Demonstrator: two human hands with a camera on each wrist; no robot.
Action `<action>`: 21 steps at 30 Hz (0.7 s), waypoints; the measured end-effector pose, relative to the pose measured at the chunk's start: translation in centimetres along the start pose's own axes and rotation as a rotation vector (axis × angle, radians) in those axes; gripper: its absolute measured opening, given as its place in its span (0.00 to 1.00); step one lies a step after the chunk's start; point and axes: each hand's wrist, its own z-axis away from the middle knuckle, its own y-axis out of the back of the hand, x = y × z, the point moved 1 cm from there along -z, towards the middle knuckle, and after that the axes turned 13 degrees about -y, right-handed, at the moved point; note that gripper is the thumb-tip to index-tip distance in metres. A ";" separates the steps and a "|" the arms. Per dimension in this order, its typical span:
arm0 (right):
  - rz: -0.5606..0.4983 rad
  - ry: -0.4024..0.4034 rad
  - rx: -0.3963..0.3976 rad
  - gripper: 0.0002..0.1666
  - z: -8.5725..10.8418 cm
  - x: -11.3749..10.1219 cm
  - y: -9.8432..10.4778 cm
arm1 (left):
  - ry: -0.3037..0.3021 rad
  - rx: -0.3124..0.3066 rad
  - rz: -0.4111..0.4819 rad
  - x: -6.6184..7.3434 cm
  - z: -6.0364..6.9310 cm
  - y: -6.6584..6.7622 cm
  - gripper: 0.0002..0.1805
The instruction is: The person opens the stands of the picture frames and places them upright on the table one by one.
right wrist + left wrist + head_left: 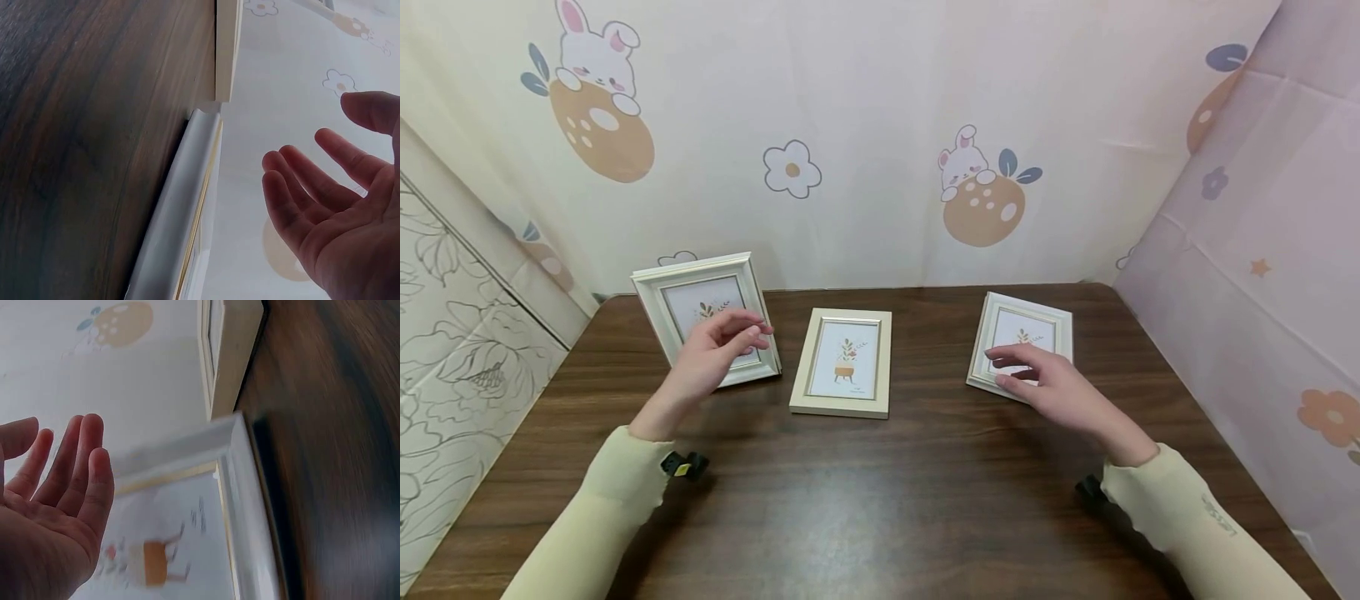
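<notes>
Three picture frames with plant prints are on a dark wooden table. In the head view the left white frame (655, 317) leans back; my left hand (703, 358) is in front of it, fingers loosely bent, holding nothing. A cream frame (841, 406) stands in the middle, neither hand near it. At the right, another white frame (1063, 333) is partly covered by my right hand (1060, 392), whose relaxed fingers hold nothing. The left wrist view has my left hand (62, 519) beside the white frame (240, 487); the right wrist view has my right hand (350, 206) beside its frame (181, 206).
The brown table (880, 500) reaches back to a curtain (880, 208) printed with rabbits, fruit and flowers. More patterned cloth (1247, 333) hangs along the right side, and a flower-line panel (460, 367) stands at the left.
</notes>
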 end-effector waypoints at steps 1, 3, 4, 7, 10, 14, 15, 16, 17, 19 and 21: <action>0.000 0.007 -0.004 0.21 0.0 -0.1 -0.1 | 0.007 -0.009 -0.002 0.0 -0.2 -0.4 0.15; 0.006 0.015 -0.011 0.21 0.0 -0.2 -0.2 | 0.015 -0.025 -0.013 -0.2 -0.6 -1.2 0.14; 0.014 0.018 -0.014 0.21 0.1 -0.3 -0.3 | 0.019 -0.030 -0.016 -0.4 -0.8 -1.5 0.14; 0.031 0.023 -0.011 0.22 0.1 -0.5 -0.5 | 0.019 -0.048 -0.031 -0.8 -1.6 -2.6 0.13; 0.033 0.036 0.001 0.23 0.1 -0.6 -0.7 | 0.027 -0.060 -0.045 -1.1 -2.4 -3.7 0.13; 0.020 0.070 -0.001 0.24 0.1 -0.8 -1.1 | 0.053 -0.080 -0.103 -1.4 -3.1 -4.8 0.14; 0.021 0.080 -0.002 0.24 0.1 -0.9 -1.2 | 0.062 -0.085 -0.112 -1.4 -3.2 -5.0 0.15; 0.021 0.085 -0.004 0.24 0.1 -0.9 -1.4 | 0.069 -0.092 -0.118 -1.4 -3.4 -5.3 0.15; 0.025 0.088 -0.005 0.24 0.1 -1.0 -1.4 | 0.076 -0.097 -0.120 -1.5 -3.5 -5.5 0.16; 0.031 0.085 -0.008 0.24 0.2 -1.1 -1.6 | 0.091 -0.108 -0.122 -1.7 -3.8 -5.8 0.16; 0.040 0.085 -0.012 0.25 0.3 -1.1 -1.7 | 0.111 -0.115 -0.121 -1.9 -4.1 -6.1 0.16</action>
